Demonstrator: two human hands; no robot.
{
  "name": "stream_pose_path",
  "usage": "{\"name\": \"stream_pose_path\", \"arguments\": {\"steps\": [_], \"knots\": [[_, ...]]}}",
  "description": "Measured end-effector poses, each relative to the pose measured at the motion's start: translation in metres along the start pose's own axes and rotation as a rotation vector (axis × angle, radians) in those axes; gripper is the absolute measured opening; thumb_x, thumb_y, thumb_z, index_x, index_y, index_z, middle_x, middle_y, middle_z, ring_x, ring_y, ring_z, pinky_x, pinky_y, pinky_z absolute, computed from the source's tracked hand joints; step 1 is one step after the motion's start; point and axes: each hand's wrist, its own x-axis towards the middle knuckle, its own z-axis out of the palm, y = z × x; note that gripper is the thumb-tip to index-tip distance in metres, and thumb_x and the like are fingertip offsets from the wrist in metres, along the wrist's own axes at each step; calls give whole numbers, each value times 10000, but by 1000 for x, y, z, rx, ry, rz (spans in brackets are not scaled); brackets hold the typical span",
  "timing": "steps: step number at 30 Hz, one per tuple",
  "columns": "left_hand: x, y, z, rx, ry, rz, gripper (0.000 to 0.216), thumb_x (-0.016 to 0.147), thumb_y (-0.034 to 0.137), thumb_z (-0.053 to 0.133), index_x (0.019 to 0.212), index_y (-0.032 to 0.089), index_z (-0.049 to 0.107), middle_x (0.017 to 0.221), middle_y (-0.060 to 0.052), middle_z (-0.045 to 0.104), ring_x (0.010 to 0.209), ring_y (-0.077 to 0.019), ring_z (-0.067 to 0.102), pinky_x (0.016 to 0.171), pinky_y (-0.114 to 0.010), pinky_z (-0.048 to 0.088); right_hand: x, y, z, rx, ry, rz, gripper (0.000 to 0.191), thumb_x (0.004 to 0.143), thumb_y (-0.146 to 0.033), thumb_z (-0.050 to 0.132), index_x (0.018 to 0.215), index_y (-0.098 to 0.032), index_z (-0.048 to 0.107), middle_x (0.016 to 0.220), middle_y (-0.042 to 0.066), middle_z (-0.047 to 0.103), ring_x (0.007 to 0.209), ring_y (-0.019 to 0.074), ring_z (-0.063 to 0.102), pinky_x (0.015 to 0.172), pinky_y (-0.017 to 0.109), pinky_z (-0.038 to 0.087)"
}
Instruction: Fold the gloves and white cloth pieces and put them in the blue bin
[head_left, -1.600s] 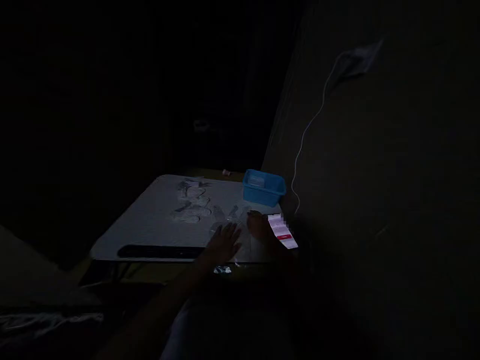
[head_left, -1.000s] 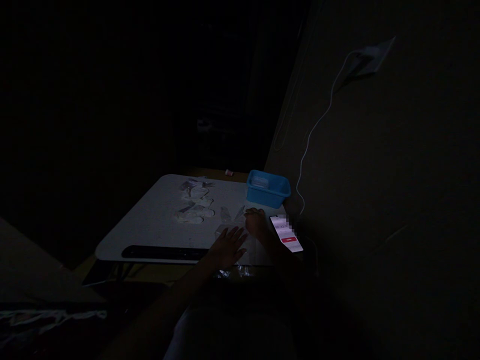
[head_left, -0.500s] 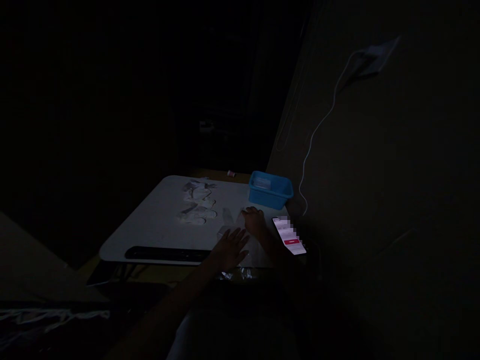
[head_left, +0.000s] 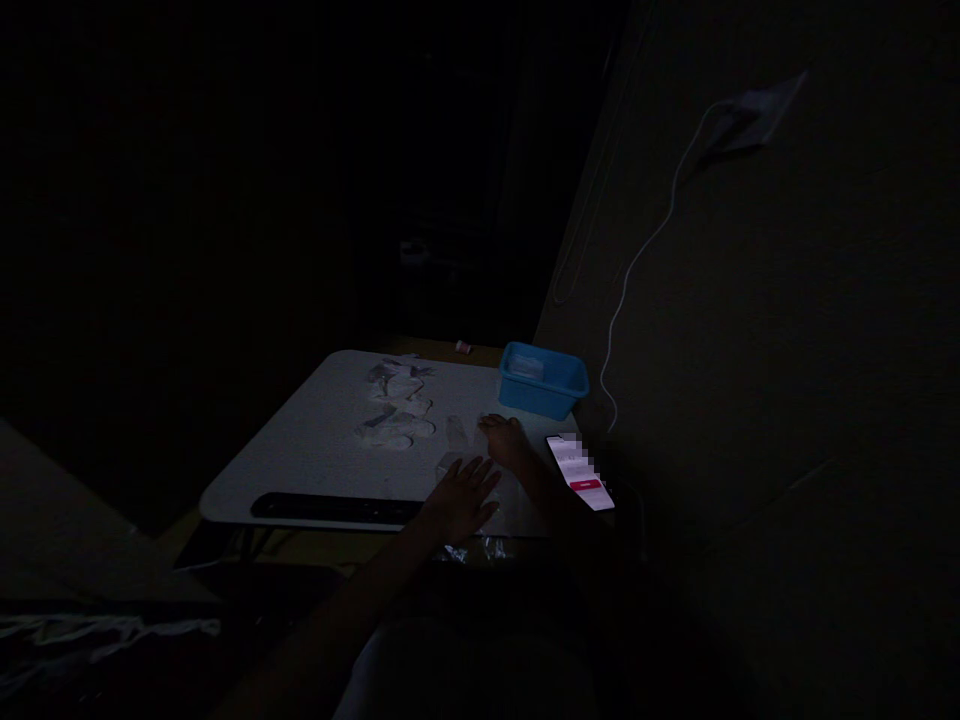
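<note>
My left hand (head_left: 461, 497) lies spread over translucent plastic (head_left: 457, 438) on the white table's (head_left: 292, 445) near right; my right hand (head_left: 507, 442) curls, its grip unclear. I seem to be smoothing; the next stroke calls for a steady left palm.

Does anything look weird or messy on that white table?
Yes, a bit: shiny clear plastic seems to hang over the near edge of the white table, below the left hand, not lying flat.

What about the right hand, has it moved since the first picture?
Yes, to the left. Judged against the bin: the right hand was wholly right of the bin's left edge then, and now reaches left past it.
</note>
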Motion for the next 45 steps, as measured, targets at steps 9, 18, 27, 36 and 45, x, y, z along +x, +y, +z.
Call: {"name": "stream_pose_path", "arguments": {"steps": [9, 18, 27, 36, 45], "knots": [[-1, 1, -3, -13, 3, 0, 527, 884, 482, 169, 1339, 240, 274, 1406, -54, 299, 1295, -231, 230, 1029, -452, 176, 12, 19, 8, 127, 63, 99, 558, 725, -33, 327, 1267, -139, 406, 1341, 65, 406, 1230, 108, 350, 966, 297, 303], [1, 1, -3, -15, -26, -6, 527, 885, 477, 173, 1333, 227, 290, 1409, -61, 290, 1295, -234, 231, 1028, -451, 174, -15, 25, 17, 137, 12, -136, 573, 681, -36, 377, 1233, -169, 452, 1315, 64, 441, 1218, 122, 372, 1028, 347, 198], [0, 1, -5, -6, -26, -10, 525, 887, 473, 158, 1338, 235, 279, 1411, -61, 286, 1292, -231, 237, 1026, -445, 176, -3, 14, 12, 85, 13, -14, 531, 728, -40, 340, 1238, -157, 433, 1331, 70, 419, 1236, 139, 345, 1009, 402, 228], [0, 1, -4, 6, -27, -14, 527, 886, 476, 161, 1339, 233, 275, 1411, -63, 286, 1294, -226, 232, 1031, -444, 164, 13, 5, 12, 88, -12, -32, 522, 737, -28, 341, 1230, -162, 445, 1331, 79, 417, 1224, 134, 365, 978, 355, 287], [0, 1, -5, 22, -26, -8, 522, 886, 472, 182, 1331, 223, 295, 1394, -77, 318, 1282, -227, 263, 1027, -448, 179, 26, -9, 12, 22, -31, -179, 529, 740, -78, 393, 1245, -233, 434, 1358, 35, 384, 1274, 157, 271, 959, 383, 301]]}}
